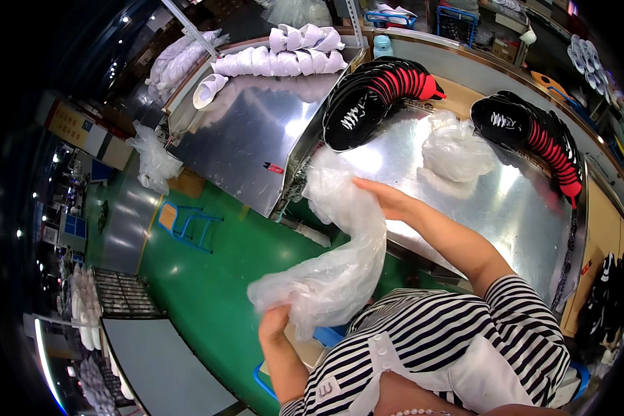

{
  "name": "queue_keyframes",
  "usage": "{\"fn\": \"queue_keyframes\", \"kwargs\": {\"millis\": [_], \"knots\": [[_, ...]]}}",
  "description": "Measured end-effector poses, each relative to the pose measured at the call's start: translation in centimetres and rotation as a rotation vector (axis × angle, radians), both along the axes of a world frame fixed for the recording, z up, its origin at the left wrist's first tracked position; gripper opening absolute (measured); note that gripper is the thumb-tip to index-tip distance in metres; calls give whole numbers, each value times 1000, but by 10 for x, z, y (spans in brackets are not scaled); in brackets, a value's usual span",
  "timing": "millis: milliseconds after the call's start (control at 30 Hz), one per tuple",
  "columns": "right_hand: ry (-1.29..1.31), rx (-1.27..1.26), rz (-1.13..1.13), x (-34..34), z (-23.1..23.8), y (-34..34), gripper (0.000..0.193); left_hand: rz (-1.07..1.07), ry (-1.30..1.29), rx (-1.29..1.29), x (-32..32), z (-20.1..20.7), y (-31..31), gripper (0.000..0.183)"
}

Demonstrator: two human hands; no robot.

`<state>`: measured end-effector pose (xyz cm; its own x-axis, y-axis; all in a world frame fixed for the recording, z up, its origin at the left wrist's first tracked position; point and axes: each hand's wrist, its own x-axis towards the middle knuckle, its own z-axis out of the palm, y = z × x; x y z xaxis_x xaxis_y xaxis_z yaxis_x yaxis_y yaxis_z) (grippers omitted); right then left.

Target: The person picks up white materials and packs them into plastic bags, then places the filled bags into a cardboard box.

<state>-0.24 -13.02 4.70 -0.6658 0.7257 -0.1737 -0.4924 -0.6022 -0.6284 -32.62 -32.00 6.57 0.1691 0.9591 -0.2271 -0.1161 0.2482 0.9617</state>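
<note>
A long, crumpled clear plastic bag (353,267) stretches between my two hands, over the gap beside the metal worktable (402,142). Its lower end is gripped by my left hand (276,322), whose fingertips are partly covered by the film. Higher up, at the table's near edge, my right hand (390,199) is closed on the bag's side, and some of its fingers are hidden. Past my right hand, another crumpled clear bag (457,149) lies on the table. Nested black shoe uppers with red parts form two curved stacks, a left one (374,97) and a right one (534,132).
On the adjoining metal table (243,132) lie rolled white pieces (281,62) and a small red object (273,168). A blue-framed stool (187,220) stands on the green floor, left of me. Low at the left is a grey-topped table (163,367).
</note>
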Motion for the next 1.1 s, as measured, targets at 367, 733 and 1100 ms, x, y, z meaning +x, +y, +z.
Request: {"fn": "queue_keyframes", "kwargs": {"millis": [367,733,1100], "knots": [[154,187,-850,70,-21,62,38,184,990,723,29,16,25,42],[-80,418,-948,149,48,62,31,524,1369,1334,68,46,51,28],[-218,230,-755,194,6,-25,23,-692,407,291,82,7,93,76]]}}
